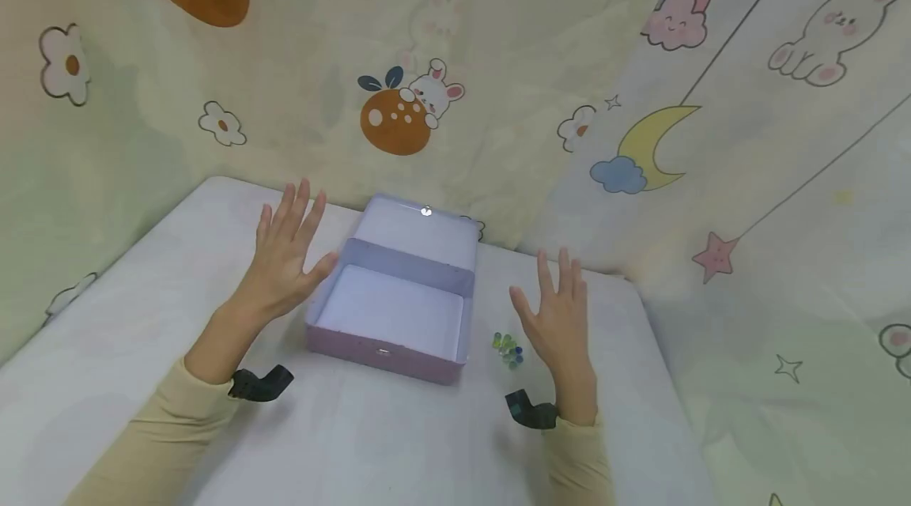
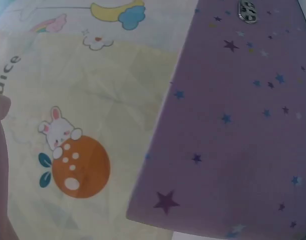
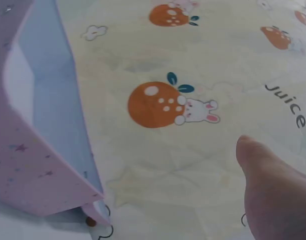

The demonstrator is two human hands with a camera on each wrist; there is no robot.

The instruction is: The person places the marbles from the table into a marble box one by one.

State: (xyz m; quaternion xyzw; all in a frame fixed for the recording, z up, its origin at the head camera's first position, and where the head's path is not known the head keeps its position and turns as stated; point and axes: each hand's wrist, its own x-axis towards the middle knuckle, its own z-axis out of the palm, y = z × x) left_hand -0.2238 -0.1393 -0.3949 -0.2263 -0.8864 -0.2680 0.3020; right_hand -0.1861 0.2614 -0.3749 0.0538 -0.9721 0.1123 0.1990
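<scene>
A pinkish-purple box [image 1: 384, 364] with a pale inside stands in the middle of the table, its lid [image 1: 420, 233] tipped back. Left of it, my left hand [image 1: 281, 269] is raised with spread fingers, the thumb overlapping the box's side in the head view. My right hand [image 1: 558, 324] is held up on the other side, fingers straight, holding nothing. Between it and the box lies a small cluster of green and blue glass beads [image 1: 508, 350]. Star prints cover the box [image 2: 213, 135] in the left wrist view. The right wrist view shows my thumb [image 3: 273, 185] apart from the box.
A white-covered table [image 1: 342, 443] reaches back to a hanging cloth [image 1: 306, 95] printed with rabbits, oranges and flowers. The box has a metal clasp [image 1: 384, 351] at its front. Dark wrist mounts [image 1: 534, 411] sit at both sleeves.
</scene>
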